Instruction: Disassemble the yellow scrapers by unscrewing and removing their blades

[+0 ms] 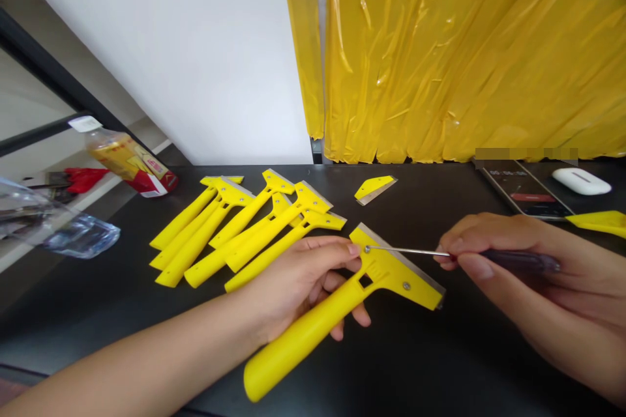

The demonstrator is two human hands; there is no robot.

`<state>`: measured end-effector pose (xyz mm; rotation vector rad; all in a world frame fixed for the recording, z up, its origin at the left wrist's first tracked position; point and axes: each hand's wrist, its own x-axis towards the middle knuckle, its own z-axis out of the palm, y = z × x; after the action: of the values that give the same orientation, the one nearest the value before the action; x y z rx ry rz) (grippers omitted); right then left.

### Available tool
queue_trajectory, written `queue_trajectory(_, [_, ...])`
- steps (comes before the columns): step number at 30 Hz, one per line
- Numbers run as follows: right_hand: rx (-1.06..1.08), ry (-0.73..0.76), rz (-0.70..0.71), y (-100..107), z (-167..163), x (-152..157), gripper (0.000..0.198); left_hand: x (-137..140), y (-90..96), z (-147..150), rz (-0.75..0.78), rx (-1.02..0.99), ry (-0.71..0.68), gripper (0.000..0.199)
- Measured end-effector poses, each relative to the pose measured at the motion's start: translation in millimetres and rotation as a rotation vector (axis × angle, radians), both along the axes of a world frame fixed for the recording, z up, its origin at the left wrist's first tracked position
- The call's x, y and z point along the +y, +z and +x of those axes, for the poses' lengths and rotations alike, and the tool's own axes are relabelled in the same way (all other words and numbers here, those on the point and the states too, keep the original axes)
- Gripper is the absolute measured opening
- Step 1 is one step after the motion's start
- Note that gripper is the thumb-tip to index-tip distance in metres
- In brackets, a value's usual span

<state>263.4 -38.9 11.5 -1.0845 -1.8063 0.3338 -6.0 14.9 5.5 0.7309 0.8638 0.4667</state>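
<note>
A yellow scraper (313, 329) with a metal blade along its wide head is held above the dark table by my left hand (313, 280). The thumb presses near the upper screw (367, 249), and the other fingers curl underneath. A second screw (406, 286) sits farther along the head. In my right hand (533, 273) is a screwdriver (518, 260) with a dark handle, its thin shaft pointing left. The screwdriver's tip meets or nearly meets the upper screw. Several more yellow scrapers (259, 254) lie in a cluster beyond my left hand.
A yellow scraper head piece (375, 187) lies at the back of the black table (420, 365). On the right are a phone (525, 192), a white earbud case (581, 180) and a yellow part (599, 222). A drink bottle (132, 159) and a clear bottle (88, 234) lean at left.
</note>
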Motion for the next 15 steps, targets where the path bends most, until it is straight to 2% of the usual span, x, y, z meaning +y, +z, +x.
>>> queue_trajectory(6, [-0.032,0.020,-0.009,-0.4,2.5,-2.6,0.019,-0.4,-0.8,0.3,0.008,0.003,-0.006,0.020])
queue_trajectory(10, [-0.072,0.083,0.028,-0.3,4.6,-4.3,0.024,-0.5,-2.8,0.3,0.014,0.008,-0.004,0.019])
queue_trajectory(15, [-0.097,0.140,0.008,1.3,6.4,-3.9,0.030,-0.6,-2.8,0.9,0.027,0.019,-0.012,0.018])
